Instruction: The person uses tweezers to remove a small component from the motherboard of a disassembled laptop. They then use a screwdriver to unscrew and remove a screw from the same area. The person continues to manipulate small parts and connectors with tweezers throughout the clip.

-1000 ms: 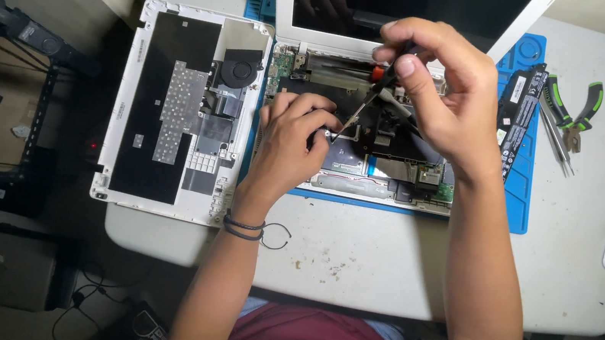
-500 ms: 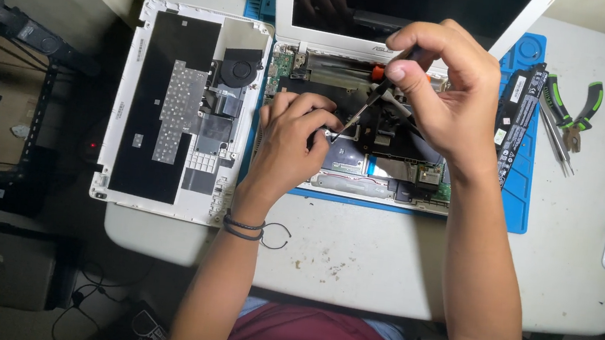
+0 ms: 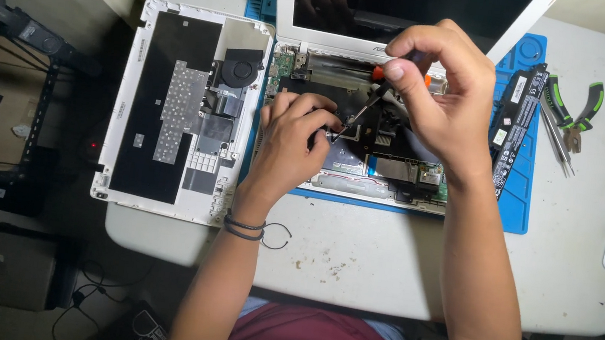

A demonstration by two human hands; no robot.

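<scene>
over one opened laptop (image 3: 365,162), the right hand (image 3: 442,95) pinches one screwdriver (image 3: 362,108) tip-down on its board, the left hand (image 3: 294,142) curls there, holding unclear; right: one battery (image 3: 512,126), one pliers (image 3: 575,111).

Opened laptop base (image 3: 387,169) lies on mat (image 3: 513,211) at the worktop (image 3: 398,266) centre, toward the far edge; its screen (image 3: 407,6) stands up behind it. Detached keyboard cover (image 3: 172,108) lies at the worktop's left edge, partly overhanging it. Battery (image 3: 512,126) lies on the mat just right of the base. Pliers (image 3: 575,111) and tweezers (image 3: 553,135) lie right of the battery, near the far right corner. Near edge: worktop only.
</scene>
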